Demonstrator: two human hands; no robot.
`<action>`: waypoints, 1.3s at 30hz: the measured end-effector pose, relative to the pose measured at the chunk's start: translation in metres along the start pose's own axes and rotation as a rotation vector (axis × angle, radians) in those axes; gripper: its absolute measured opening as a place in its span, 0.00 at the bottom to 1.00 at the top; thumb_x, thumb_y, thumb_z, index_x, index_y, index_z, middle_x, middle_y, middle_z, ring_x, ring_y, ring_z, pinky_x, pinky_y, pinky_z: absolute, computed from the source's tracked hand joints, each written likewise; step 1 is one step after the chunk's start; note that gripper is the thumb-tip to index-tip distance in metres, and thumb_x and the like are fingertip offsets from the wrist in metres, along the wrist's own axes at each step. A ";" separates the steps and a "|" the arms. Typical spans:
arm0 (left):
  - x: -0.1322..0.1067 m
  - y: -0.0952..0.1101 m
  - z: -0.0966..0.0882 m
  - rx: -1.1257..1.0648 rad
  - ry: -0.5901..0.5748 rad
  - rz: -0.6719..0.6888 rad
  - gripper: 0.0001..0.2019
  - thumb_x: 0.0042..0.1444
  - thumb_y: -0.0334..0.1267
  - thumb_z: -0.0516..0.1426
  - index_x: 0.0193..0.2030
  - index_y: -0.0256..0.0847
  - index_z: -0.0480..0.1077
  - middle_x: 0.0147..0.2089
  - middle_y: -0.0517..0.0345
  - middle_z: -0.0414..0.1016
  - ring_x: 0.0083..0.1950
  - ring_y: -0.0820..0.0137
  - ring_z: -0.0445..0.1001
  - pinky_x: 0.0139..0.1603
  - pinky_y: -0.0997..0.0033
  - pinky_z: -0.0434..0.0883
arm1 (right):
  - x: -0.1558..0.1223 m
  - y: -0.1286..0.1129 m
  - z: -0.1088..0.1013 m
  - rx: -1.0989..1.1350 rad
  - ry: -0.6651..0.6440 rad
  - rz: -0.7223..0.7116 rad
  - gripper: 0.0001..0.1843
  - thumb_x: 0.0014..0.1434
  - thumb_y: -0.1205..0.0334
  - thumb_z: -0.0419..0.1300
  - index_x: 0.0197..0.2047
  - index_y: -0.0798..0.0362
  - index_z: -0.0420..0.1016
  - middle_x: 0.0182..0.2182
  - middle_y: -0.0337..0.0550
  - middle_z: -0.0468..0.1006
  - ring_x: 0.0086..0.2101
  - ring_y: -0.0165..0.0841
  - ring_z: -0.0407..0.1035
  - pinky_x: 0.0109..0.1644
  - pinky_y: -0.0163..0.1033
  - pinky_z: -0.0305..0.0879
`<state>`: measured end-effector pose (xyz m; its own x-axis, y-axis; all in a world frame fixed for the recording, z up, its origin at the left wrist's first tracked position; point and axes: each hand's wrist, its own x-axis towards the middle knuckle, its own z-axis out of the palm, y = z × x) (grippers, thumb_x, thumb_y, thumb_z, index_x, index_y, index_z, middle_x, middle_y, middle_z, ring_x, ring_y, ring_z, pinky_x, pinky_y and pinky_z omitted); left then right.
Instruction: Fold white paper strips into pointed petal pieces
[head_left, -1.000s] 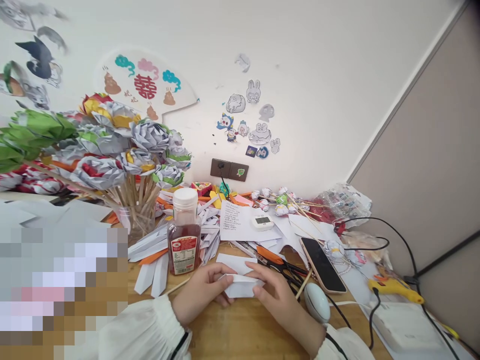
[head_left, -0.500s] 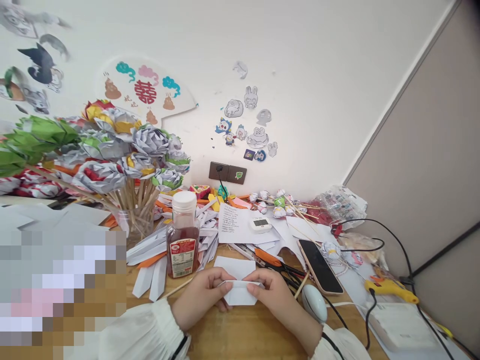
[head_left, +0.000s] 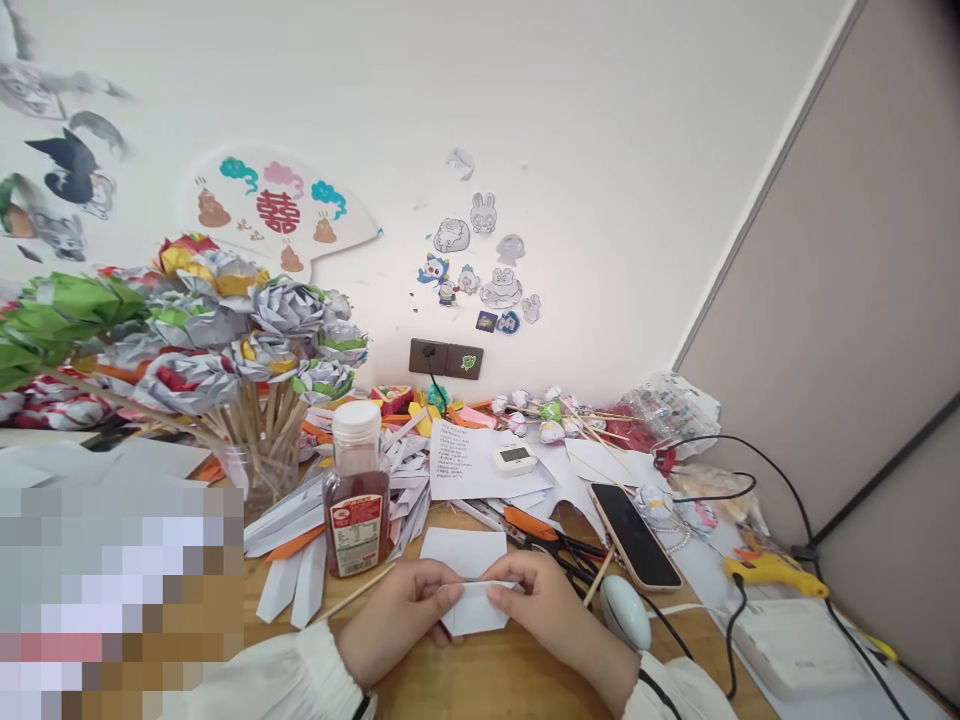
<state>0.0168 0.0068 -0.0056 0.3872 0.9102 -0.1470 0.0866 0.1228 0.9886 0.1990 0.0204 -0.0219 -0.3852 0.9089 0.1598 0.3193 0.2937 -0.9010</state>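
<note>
Both my hands meet over a small folded piece of white paper at the near edge of the wooden table. My left hand pinches the paper's left side with fingers curled. My right hand grips its right side, thumb and fingers pressed on the top fold. A second white sheet lies flat just beyond the folded one. White sleeves cover both wrists.
A red-labelled bottle stands just left of my hands. Behind it is a jar of paper flowers. Orange-handled scissors, a phone, a white oval device, a yellow glue gun and cables lie to the right.
The view has tilted and shifted, so the table things sit slightly lower and further left. My fingers have drawn closer together on the folded paper, pressing its upper edge.
</note>
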 end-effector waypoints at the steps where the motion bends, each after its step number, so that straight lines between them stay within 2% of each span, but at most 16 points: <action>1: 0.000 -0.001 0.000 0.009 -0.002 0.005 0.18 0.40 0.50 0.56 0.26 0.34 0.69 0.21 0.61 0.70 0.23 0.71 0.70 0.24 0.74 0.66 | 0.000 0.000 0.000 -0.002 -0.006 0.005 0.09 0.47 0.62 0.57 0.32 0.56 0.74 0.28 0.42 0.75 0.30 0.32 0.67 0.32 0.33 0.61; 5: 0.000 -0.001 0.001 0.042 -0.019 0.038 0.17 0.42 0.50 0.55 0.27 0.34 0.69 0.22 0.61 0.70 0.23 0.71 0.70 0.23 0.74 0.65 | 0.001 0.001 0.000 -0.007 -0.012 0.008 0.09 0.47 0.63 0.56 0.32 0.56 0.73 0.29 0.43 0.75 0.30 0.32 0.67 0.32 0.33 0.61; 10: -0.003 0.005 0.007 0.145 0.072 0.049 0.17 0.42 0.51 0.53 0.23 0.36 0.67 0.20 0.62 0.68 0.21 0.70 0.70 0.21 0.75 0.64 | 0.001 -0.005 0.004 -0.039 -0.006 -0.031 0.08 0.47 0.61 0.57 0.31 0.55 0.72 0.27 0.41 0.74 0.28 0.30 0.66 0.30 0.32 0.60; 13: -0.004 0.007 0.010 0.191 0.085 0.061 0.17 0.42 0.51 0.53 0.22 0.36 0.66 0.20 0.63 0.67 0.21 0.70 0.70 0.21 0.75 0.64 | 0.000 -0.010 0.005 -0.097 0.011 -0.058 0.09 0.49 0.59 0.55 0.27 0.56 0.72 0.22 0.38 0.72 0.26 0.28 0.63 0.28 0.31 0.58; 18: -0.003 0.002 0.008 0.207 0.052 0.087 0.17 0.44 0.51 0.53 0.24 0.36 0.67 0.20 0.64 0.65 0.21 0.71 0.69 0.21 0.75 0.64 | -0.001 -0.012 0.002 -0.153 -0.011 -0.060 0.11 0.51 0.58 0.53 0.26 0.56 0.72 0.19 0.36 0.68 0.23 0.26 0.59 0.25 0.29 0.53; 24: -0.002 0.001 0.004 0.157 -0.017 0.071 0.19 0.41 0.54 0.53 0.22 0.36 0.67 0.20 0.64 0.66 0.22 0.72 0.69 0.22 0.76 0.64 | 0.000 -0.009 -0.003 -0.164 -0.072 -0.084 0.12 0.52 0.57 0.53 0.27 0.56 0.72 0.20 0.35 0.68 0.23 0.26 0.59 0.26 0.29 0.54; 27: -0.002 0.002 0.002 0.132 -0.064 0.055 0.20 0.41 0.54 0.53 0.24 0.35 0.69 0.21 0.62 0.69 0.24 0.71 0.70 0.24 0.76 0.64 | 0.001 -0.008 -0.006 -0.123 -0.119 -0.086 0.12 0.52 0.57 0.53 0.29 0.56 0.72 0.21 0.36 0.68 0.24 0.26 0.59 0.26 0.29 0.54; 33: -0.001 -0.001 0.000 0.091 -0.084 0.054 0.20 0.42 0.53 0.54 0.25 0.34 0.69 0.21 0.61 0.69 0.24 0.70 0.70 0.25 0.74 0.65 | 0.001 -0.005 -0.011 0.039 -0.181 -0.003 0.12 0.50 0.57 0.55 0.37 0.54 0.70 0.21 0.35 0.66 0.22 0.24 0.57 0.23 0.27 0.52; 39: 0.000 -0.003 -0.004 0.024 -0.080 0.032 0.20 0.41 0.54 0.54 0.25 0.34 0.67 0.20 0.60 0.71 0.22 0.70 0.70 0.23 0.75 0.64 | -0.001 -0.008 -0.017 0.039 -0.145 -0.054 0.11 0.52 0.60 0.53 0.39 0.52 0.69 0.20 0.33 0.60 0.23 0.24 0.55 0.26 0.28 0.51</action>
<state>0.0130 0.0082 -0.0080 0.4619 0.8790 -0.1184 0.0944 0.0840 0.9920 0.2119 0.0228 -0.0078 -0.5226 0.8391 0.1508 0.2619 0.3263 -0.9083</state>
